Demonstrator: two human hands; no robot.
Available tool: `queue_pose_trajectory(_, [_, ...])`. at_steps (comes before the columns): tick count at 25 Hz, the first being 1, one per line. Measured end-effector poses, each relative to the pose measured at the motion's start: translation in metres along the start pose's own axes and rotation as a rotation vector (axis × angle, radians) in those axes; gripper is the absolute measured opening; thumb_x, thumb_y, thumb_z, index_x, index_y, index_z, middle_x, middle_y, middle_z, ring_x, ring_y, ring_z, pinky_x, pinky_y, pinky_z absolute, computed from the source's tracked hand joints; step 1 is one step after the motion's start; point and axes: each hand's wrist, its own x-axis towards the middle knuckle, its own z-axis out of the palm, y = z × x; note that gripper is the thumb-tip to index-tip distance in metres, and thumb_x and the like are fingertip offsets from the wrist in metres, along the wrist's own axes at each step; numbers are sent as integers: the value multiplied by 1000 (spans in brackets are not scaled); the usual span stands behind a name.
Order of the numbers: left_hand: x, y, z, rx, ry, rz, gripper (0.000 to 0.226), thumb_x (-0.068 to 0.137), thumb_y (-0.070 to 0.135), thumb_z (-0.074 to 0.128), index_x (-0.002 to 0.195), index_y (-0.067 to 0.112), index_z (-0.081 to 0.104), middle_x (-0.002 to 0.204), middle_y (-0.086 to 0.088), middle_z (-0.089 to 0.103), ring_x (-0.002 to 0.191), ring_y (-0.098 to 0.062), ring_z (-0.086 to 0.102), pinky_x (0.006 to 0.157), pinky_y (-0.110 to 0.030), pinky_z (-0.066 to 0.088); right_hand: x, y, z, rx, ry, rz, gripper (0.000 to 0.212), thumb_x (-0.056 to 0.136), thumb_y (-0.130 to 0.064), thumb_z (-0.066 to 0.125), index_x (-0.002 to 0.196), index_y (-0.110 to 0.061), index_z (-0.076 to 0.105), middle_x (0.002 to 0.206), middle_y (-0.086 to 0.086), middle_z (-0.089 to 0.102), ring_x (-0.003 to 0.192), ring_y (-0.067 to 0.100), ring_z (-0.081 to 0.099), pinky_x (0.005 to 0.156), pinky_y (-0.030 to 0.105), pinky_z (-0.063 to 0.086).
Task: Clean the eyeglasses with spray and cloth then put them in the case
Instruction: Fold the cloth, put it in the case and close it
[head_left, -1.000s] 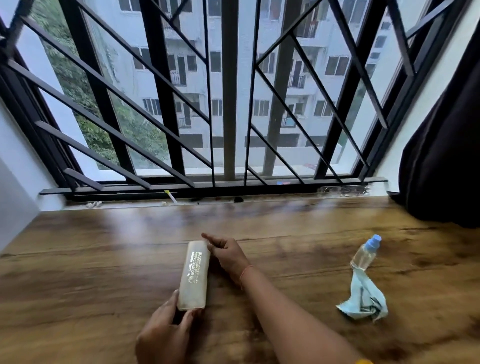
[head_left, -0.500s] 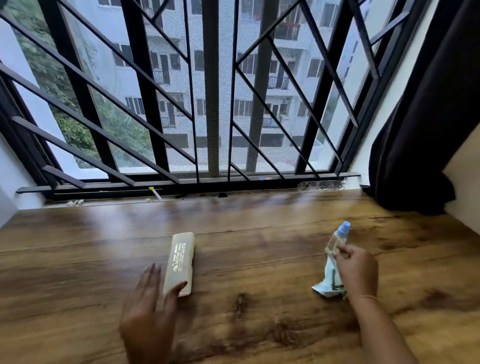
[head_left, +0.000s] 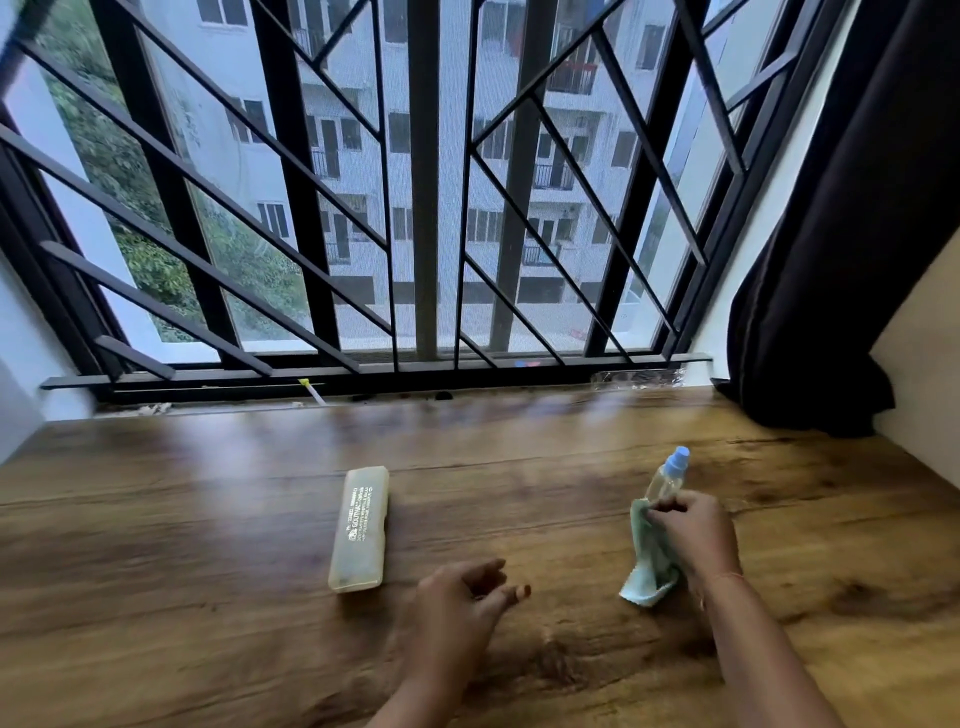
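Observation:
A pale translucent eyeglass case (head_left: 360, 529) lies closed on the wooden table (head_left: 208, 519), left of centre. A clear spray bottle (head_left: 667, 475) with a blue cap lies to the right. Below it hangs a light blue-green cloth (head_left: 647, 564), lifted partly off the table. My right hand (head_left: 693, 532) pinches the top of the cloth, right by the bottle's lower end. My left hand (head_left: 462, 603) hovers with relaxed fingers and holds nothing, to the right of the case's near end. No eyeglasses are visible.
A barred black window grille (head_left: 415, 208) runs along the table's far edge. A dark curtain (head_left: 841, 260) hangs at the right, reaching the table's back right corner. A clear plastic item (head_left: 636, 378) lies on the sill.
My left hand left the case and moved right toward the table's middle. My right hand went from the case to the cloth, closed its fingers on it and raised its top.

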Motion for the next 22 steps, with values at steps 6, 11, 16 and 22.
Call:
queue_pose_trajectory(6, [14,51,24,-235,-316,-61,140,22,63,81,143,19,27,137,6,40,126,-9,39,97,-14,34,-21,-97,-30,364,-162,-219,22,72,9,68,63,-11,63,49,-7,63,48,1,56,50,15,48])
queue_pose_trajectory(11, [29,107,26,-458,-271,-101,121,49,32,87,146,16,18,134,-7,50,120,-21,48,97,-33,45,-44,-170,-67,420,-219,-421,15,68,4,73,68,-9,67,57,-3,66,53,3,59,51,16,49])
queue_pose_trajectory(16, [14,129,16,-1213,-605,-433,108,33,40,92,119,-6,45,101,-28,66,85,-40,67,65,-43,58,-60,-202,-88,453,-294,-487,14,69,5,72,78,-4,67,71,17,65,62,19,59,65,31,52])
queue_pose_trajectory(22, [12,147,-8,-1079,-300,-354,50,69,-4,68,117,-3,53,80,-18,69,59,-22,68,50,-30,57,-51,-201,-85,485,-353,-415,20,65,5,74,81,-3,68,63,12,63,52,18,58,58,28,51])
